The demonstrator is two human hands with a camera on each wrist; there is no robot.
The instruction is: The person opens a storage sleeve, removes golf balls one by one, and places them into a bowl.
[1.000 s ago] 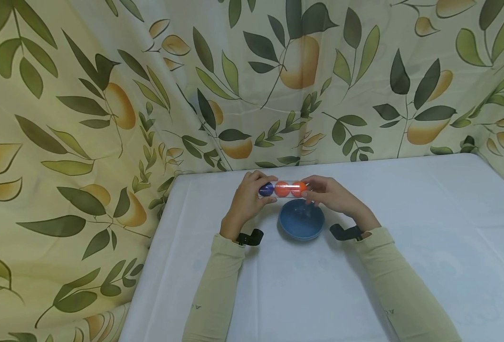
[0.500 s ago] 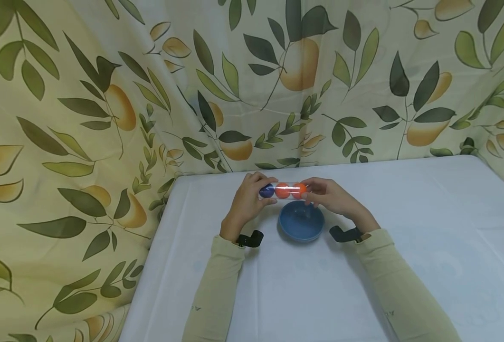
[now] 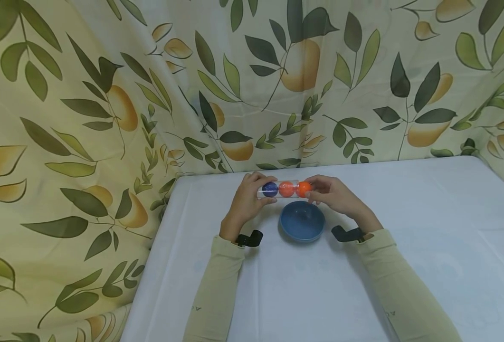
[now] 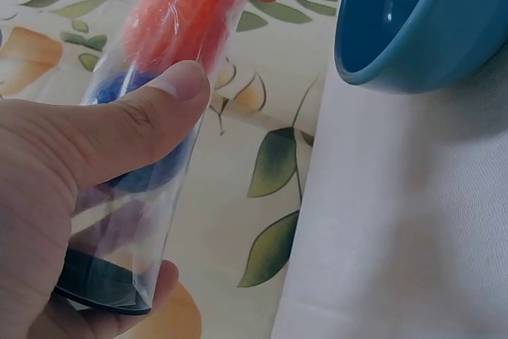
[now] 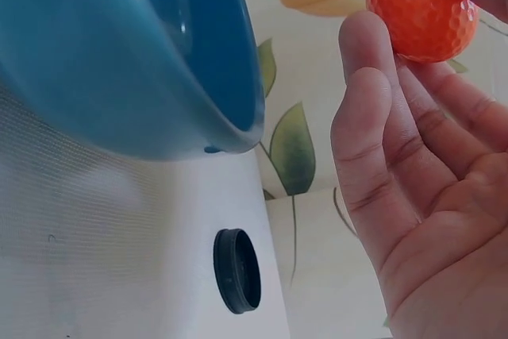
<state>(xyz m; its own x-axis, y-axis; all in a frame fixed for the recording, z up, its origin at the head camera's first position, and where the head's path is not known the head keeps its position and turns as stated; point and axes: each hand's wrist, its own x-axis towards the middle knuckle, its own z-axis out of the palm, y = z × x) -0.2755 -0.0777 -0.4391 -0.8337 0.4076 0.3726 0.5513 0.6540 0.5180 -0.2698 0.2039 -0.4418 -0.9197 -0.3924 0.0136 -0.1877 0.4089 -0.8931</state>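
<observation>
Clear tube (image 3: 278, 189), crosswise in the left hand (image 3: 246, 197), enclosing blue ball (image 3: 270, 189) and orange ball (image 3: 286, 189); dimpled second ball (image 5: 421, 9) pinched at its mouth by the right hand (image 3: 335, 194).

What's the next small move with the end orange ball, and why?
Probably ease the end ball straight out of the tube: the right hand pinches it at one end, the left hand grips the tube, and the bowl sits close by.
</observation>
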